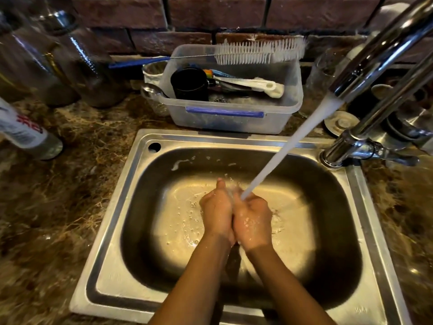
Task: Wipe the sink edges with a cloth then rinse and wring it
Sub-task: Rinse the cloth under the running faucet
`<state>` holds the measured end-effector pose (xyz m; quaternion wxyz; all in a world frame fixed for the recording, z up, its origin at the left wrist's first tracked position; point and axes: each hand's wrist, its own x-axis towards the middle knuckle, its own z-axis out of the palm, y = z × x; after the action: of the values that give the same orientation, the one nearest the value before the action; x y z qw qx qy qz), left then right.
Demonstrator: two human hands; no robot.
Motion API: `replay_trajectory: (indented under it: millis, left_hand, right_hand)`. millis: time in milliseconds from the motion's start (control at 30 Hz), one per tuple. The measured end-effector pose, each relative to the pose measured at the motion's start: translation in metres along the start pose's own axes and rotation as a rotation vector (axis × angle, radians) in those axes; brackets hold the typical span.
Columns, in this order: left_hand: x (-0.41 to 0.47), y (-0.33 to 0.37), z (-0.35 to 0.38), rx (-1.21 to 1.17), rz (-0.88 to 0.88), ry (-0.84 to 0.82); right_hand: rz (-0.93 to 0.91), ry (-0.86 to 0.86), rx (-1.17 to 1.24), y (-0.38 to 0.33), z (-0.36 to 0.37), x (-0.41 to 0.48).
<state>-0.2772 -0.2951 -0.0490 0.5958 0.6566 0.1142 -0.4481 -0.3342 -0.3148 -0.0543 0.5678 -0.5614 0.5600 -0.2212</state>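
Note:
My left hand and my right hand are pressed palm to palm over the middle of the steel sink, fingers pointing away from me. The water stream from the chrome faucet lands on top of them and splashes into the basin. No cloth shows plainly. A pale blurred shape hangs under my right wrist; I cannot tell whether it is cloth or running water. Whatever lies between the palms is hidden.
Behind the sink stands a clear plastic tub holding a black cup and utensils, with a white bottle brush across its rim. Dark glass jars and a white bottle stand at left on the brown stone counter. A sink strainer lies near the faucet base.

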Motion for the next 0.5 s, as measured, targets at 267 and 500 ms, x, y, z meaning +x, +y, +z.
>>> replay_trajectory:
  millis: [267,500]
  left_hand:
    - [0.001,0.003,0.0,0.017,-0.171,-0.162]
    - [0.0,0.022,0.006,-0.047,-0.117,-0.134]
  right_hand:
    - [0.027,-0.011,-0.144,0.015,-0.009,0.022]
    - [-0.124,-0.074,-0.068,0.01,-0.001,-0.002]
